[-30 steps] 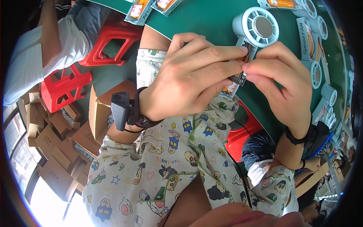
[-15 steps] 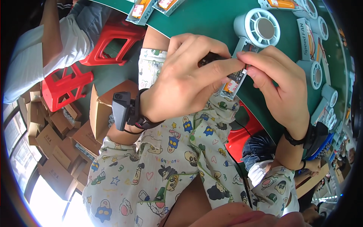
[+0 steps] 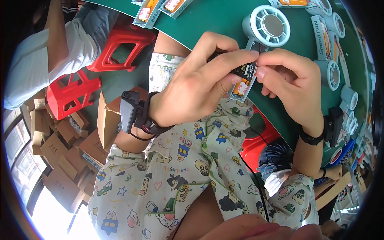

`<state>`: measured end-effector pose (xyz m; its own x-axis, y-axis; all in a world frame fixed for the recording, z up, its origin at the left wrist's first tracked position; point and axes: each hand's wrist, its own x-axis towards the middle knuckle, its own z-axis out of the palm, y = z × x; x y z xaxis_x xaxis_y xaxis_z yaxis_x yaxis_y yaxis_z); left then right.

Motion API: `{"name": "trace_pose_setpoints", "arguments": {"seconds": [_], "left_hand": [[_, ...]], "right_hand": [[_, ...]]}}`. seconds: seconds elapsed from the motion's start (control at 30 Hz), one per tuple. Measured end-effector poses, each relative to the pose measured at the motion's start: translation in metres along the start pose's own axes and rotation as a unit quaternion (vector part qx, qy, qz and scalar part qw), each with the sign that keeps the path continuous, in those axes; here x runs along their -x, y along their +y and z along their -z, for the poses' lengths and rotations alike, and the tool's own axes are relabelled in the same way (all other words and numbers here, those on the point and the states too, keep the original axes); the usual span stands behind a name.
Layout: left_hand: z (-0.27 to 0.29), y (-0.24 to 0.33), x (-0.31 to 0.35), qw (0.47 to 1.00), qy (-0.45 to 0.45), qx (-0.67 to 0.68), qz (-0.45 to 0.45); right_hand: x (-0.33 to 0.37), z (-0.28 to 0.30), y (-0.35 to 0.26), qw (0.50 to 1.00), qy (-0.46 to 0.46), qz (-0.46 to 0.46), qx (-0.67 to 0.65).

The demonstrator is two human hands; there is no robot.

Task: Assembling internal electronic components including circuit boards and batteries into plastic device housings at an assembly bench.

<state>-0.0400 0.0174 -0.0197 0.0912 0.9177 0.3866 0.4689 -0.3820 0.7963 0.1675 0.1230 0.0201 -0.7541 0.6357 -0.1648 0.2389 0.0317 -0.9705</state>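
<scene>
A light blue-grey handheld fan (image 3: 256, 25) lies at the edge of the green table, its round head away from me and its opened handle toward me. An orange battery (image 3: 241, 89) with a white label sits in the handle. Between my left hand's (image 3: 190, 82) thumb and fingers is a small black circuit board (image 3: 245, 71), held over the handle. My right hand (image 3: 294, 78) has thumb and forefinger pinched together at the board's right edge. Whatever is between those fingertips is too small or hidden to make out.
More opened fans (image 3: 330, 74) line the right side of the green table (image 3: 200, 20). Handle pieces with batteries (image 3: 147, 12) lie at its far left. Red stools (image 3: 116, 50), cardboard boxes (image 3: 60, 148) and a seated person in a white shirt (image 3: 70, 46) are at left.
The fan and both hands have shifted slightly left. My left forefinger now lies higher, so more of the board shows. My right fingertips have moved slightly at the board's edge.
</scene>
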Motion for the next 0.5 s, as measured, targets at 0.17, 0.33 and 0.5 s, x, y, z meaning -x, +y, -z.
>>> {"name": "trace_pose_setpoints", "arguments": {"seconds": [0.17,0.33,0.5], "left_hand": [[0.0016,-0.0009,-0.0031,0.999,-0.015,0.028,0.001],[-0.0014,-0.0019,-0.0019,0.999,-0.006,0.051,0.006],[0.0000,-0.0066,-0.0045,0.999,0.002,0.027,-0.019]], "right_hand": [[-0.0022,0.0049,-0.0015,0.997,-0.033,-0.044,-0.045],[-0.0041,0.0067,-0.0020,0.994,-0.049,-0.069,-0.068],[-0.0054,0.0086,-0.0019,0.991,-0.064,-0.071,-0.089]]}}
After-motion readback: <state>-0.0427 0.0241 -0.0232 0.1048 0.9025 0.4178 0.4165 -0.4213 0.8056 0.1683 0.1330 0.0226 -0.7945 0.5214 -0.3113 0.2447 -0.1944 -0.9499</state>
